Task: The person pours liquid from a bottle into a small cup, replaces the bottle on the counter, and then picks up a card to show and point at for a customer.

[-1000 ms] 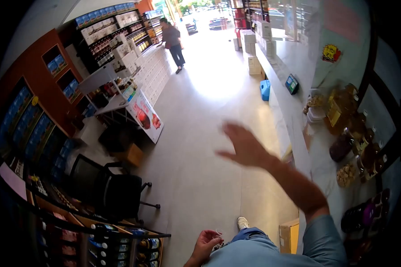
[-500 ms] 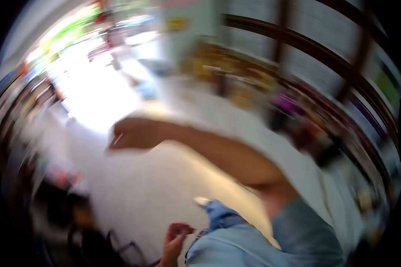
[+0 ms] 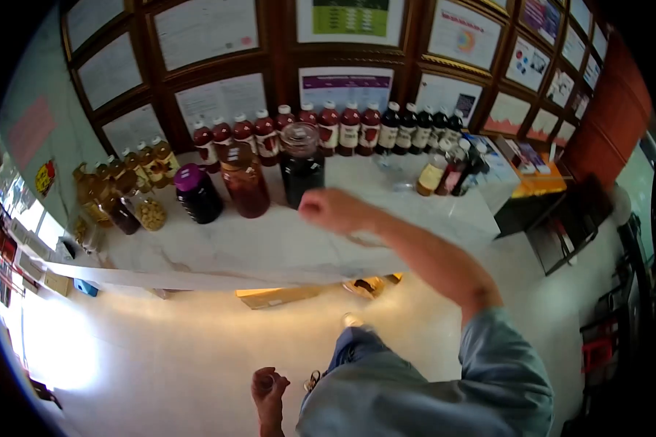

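Observation:
My right hand (image 3: 329, 210) is stretched out over the white marble-look counter (image 3: 299, 256), its fingers closed in a fist. It overlaps the lower front of a large glass jar (image 3: 302, 173) with dark contents; whatever the fist holds is hidden. Left of that jar stand a jar of reddish-brown liquid (image 3: 246, 183) and a dark jar with a purple lid (image 3: 198, 197). Low in the view, near my waist, my left hand (image 3: 270, 390) is curled with thumb and fingers drawn together, and I cannot make out anything in it.
Red-labelled bottles (image 3: 328, 132) and dark bottles (image 3: 406, 132) line the counter's back. Amber bottles (image 3: 153, 164) stand left, a few small bottles (image 3: 444, 173) right. Framed sheets (image 3: 205, 33) cover the wall. Below the counter lies a cardboard box (image 3: 280, 296); a dark chair (image 3: 565, 229) stands right.
My view has swung right, from the bright doorway to face the counter, and is sharper now. My right arm stays outstretched, its hand now in front of the dark jar. My left hand stays low.

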Motion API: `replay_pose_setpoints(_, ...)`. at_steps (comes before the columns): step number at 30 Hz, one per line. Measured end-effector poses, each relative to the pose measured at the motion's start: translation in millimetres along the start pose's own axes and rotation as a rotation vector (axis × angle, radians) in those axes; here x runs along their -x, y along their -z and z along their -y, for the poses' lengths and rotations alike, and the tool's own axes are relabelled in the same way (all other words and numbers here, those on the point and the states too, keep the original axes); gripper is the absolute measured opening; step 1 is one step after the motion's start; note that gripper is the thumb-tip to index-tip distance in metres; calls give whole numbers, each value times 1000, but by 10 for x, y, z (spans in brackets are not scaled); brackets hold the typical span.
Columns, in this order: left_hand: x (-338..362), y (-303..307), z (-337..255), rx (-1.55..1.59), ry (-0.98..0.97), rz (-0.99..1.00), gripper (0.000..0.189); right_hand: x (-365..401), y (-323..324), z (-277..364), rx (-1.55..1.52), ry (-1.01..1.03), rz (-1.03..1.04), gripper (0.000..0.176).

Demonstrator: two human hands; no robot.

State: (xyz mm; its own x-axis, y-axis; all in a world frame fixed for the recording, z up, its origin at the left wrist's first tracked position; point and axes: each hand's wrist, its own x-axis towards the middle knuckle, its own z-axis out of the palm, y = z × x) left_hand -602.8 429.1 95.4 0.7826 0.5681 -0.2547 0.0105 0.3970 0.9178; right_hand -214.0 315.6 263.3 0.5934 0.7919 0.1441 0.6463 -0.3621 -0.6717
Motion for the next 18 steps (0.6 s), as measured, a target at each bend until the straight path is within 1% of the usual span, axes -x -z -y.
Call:
replay_pose_setpoints(1,21,-118,24,-21,8,-18,27,58,330,-187,175,42,-32,26)
replay_pose_setpoints(3,-34,-360,98,-53,3,-60,24,262,877,-652,482,-48,-140,29)
replay_pose_setpoints(4,-55,-505,220,-48,2,-81,23,364,1236,-943,589,-127,-171,27)
replay_pose_setpoints(5,-82,-638,333,-43,3,-109,21,494,1611,-1099,675,-251,-197,22)
replay_pose_setpoints(6,-122,-769,416,-92,6,-94,18,637,2001,-1420,916,-117,-170,17)
replay_pose_setpoints(7,-163,-979,523,-130,11,-84,16,727,2476,-2057,1025,-238,-141,16)
replay_pose_setpoints(8,-184,-1174,616,-176,20,-77,14,879,2894,-2254,1068,-385,-71,22)
replay_pose_setpoints(9,-248,-1431,689,-156,37,-126,20,1046,3162,-2556,1038,-460,-156,27)
replay_pose_setpoints(10,-342,-1683,859,-142,8,-147,18,1180,3421,-2850,1009,-538,-242,31)
replay_pose_setpoints(11,-452,-1969,1054,-126,-17,-164,18,1281,3655,-3064,1027,-570,-214,34)
replay_pose_setpoints(12,-507,-2144,1191,-122,-45,-185,19,1396,3739,-3230,1031,-603,-186,37)
replay_pose_setpoints(13,-504,-2408,1192,-119,-52,-197,20,1543,3731,-3432,1024,-633,-149,39)
replay_pose_setpoints(14,-482,-2702,1194,-160,-16,-237,19,1690,3777,-3709,980,-643,-70,39)
replay_pose_setpoints(15,-462,-2990,1188,-158,20,-223,20,1696,3849,-3979,944,-597,1,38)
replay_pose_setpoints(16,-399,-3193,1201,-148,27,-251,21,1807,3808,-4267,944,-473,-127,39)
replay_pose_setpoints(17,-354,-3234,1372,-315,-1,-211,21,1821,3810,-4417,937,-464,-116,37)
replay_pose_setpoints(18,-314,-3405,1397,-407,-4,-177,17,1903,3827,-4490,856,-320,-181,38)
